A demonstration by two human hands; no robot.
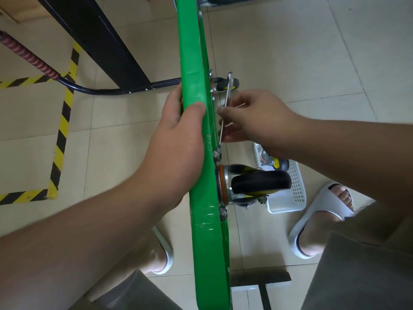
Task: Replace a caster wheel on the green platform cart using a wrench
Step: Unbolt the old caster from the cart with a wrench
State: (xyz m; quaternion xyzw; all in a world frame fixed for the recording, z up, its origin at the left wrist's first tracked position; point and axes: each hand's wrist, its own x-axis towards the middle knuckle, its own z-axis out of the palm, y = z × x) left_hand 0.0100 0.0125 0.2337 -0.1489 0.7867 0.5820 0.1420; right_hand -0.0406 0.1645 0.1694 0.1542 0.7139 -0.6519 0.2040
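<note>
Yellow-and-black floor tape (pixel 63 121) marks the far left, beside the cart's black handle (pixel 89 89). Next, the left hand (pixel 178 139) wraps the upper edge of the green platform cart (pixel 194 63), which stands tipped on its side. Just right of the deck, the right hand (pixel 252 121) pinches the wrench (pixel 228 92), its lower end at a bolt (pixel 216 154) by the near caster wheel (pixel 259 183). That wheel sits mounted, so this is either loosening or final tightening; I cannot tell which. A second caster (pixel 277 163) lies in the white basket (pixel 295 198) on the floor, below the working hand.
</note>
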